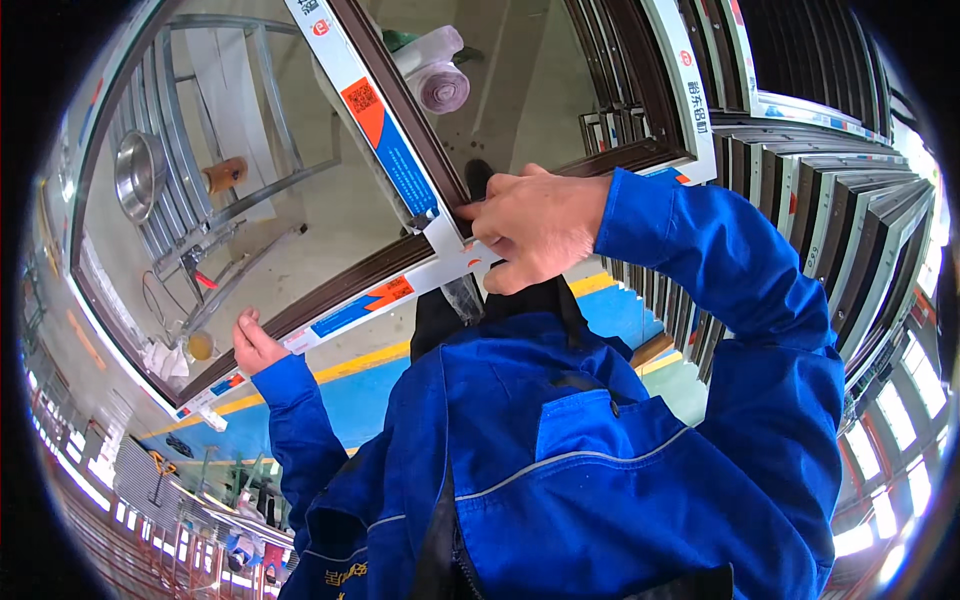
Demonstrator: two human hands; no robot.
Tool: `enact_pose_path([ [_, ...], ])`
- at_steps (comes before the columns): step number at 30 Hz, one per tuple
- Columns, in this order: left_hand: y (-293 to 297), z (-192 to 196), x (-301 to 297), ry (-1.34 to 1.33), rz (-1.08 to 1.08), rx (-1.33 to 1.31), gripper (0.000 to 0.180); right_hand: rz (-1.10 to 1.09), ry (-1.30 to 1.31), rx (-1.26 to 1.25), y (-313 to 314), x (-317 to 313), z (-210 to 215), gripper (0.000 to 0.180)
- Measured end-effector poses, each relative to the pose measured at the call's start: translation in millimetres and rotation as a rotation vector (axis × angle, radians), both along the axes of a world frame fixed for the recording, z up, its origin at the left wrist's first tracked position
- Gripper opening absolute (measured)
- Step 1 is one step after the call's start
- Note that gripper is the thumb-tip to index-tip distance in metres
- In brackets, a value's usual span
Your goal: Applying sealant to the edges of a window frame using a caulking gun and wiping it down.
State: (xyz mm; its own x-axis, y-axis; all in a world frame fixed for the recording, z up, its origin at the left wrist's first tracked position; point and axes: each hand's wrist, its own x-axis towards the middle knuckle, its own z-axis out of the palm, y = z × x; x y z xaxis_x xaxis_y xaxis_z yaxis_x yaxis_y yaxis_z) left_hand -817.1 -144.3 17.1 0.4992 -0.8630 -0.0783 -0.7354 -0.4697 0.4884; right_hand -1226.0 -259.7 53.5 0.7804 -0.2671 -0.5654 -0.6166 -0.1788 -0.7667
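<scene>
A large window frame (375,292) of dark brown profile, with white printed film along its faces, lies in front of me. An upright bar (392,125) divides it and meets the near rail at a joint. My right hand (540,225) is at that joint, its fingers bent over the brown inner corner and its thumb on the near side of the rail. Whether a small part is under those fingertips is hidden. Further left, my left hand (258,345) grips the same near rail close to its left corner, with fingers partly out of sight.
Through the frame's openings show a metal rack (180,165) with a steel bowl (140,177), a brown roll (225,175) and rolled plastic film (440,85). Many stacked frames (800,180) stand close on my right. A yellow line (375,358) and blue strip mark the floor.
</scene>
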Motion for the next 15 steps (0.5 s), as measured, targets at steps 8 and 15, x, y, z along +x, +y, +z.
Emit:
enact_pose_path([
  [8,-0.9,1.2,0.2,0.007,0.032,0.002,0.038,0.114,0.069,0.071,-11.4,5.3,2.0,0.045],
  [15,0.0,-1.2,3.0,-0.009,0.015,-0.021,0.038,0.080,0.052,0.172,-13.8,8.3,-6.2,0.045],
])
